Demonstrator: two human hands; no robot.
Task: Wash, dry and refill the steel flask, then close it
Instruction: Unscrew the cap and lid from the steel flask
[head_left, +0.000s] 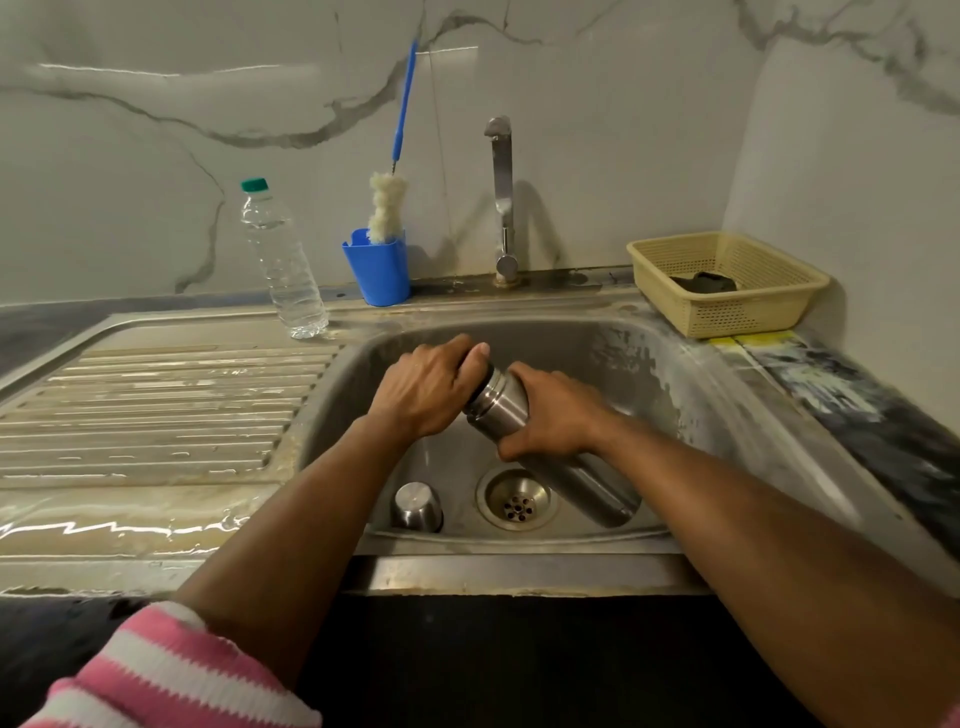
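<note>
The steel flask (576, 480) lies tilted over the sink basin (675, 410), its mouth end pointing up and left. My right hand (553, 415) grips the flask's upper body. My left hand (434, 387) is curled over the mouth end, covering it, so whether an inner stopper is there is hidden. A thin trickle of water drops from under my left hand toward the drain (517, 501). The flask's steel cap cup (416, 506) sits upside down on the basin floor, left of the drain.
A tap (503, 202) stands behind the basin. A blue cup (378, 270) holds a bottle brush (387, 208). A clear water bottle (283, 262) stands on the wet drainboard (150, 415). A beige basket (727, 283) with a dark cloth sits back right.
</note>
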